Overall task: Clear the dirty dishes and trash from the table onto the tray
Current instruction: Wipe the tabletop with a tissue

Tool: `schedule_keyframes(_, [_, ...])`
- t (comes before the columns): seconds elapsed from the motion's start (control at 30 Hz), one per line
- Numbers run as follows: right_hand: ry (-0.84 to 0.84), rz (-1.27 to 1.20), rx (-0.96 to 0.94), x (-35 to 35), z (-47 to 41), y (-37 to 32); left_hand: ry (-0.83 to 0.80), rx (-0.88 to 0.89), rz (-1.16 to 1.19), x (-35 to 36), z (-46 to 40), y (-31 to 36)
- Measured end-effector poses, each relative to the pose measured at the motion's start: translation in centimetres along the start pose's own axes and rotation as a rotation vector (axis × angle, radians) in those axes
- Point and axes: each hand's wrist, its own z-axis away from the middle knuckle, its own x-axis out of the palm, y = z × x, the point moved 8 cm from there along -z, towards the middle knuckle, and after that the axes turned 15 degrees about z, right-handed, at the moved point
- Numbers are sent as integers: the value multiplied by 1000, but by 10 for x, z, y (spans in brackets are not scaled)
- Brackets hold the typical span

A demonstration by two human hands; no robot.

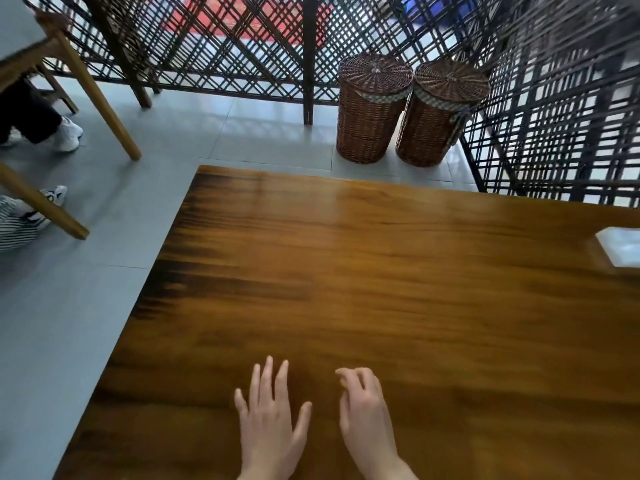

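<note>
Both hands are empty over the table (pixel 381 271): left hand (pixel 272 422) spread flat, right hand (pixel 363 410) loosely curled. A white thing (pixel 620 249) sits far right; reaching there looks best.

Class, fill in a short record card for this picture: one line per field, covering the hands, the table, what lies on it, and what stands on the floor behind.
left hand: flat, fingers spread, empty, low over the near part of the table
right hand: fingers loosely curled, empty, beside the left hand
table: dark wood, mostly bare in view
on table: white object at the right edge, cut off by the frame; blurred, kind unclear
tray and dishes: none in view
floor behind: two lidded wicker baskets side by side against a lattice screen
</note>
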Motion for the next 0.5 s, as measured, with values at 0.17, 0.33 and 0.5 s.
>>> schedule_keyframes(0.17, [-176, 32, -42, 21, 50, 24, -60, -20, -75, 8, 64, 8])
schedule_keyframes(0.33, [-138, 92, -43, 13, 67, 30, -27, -27, -88, -3, 104, 18])
schedule_keyframes(0.5, [-81, 8, 65, -9, 85, 44, 11, -19, -76, -14, 127, 25])
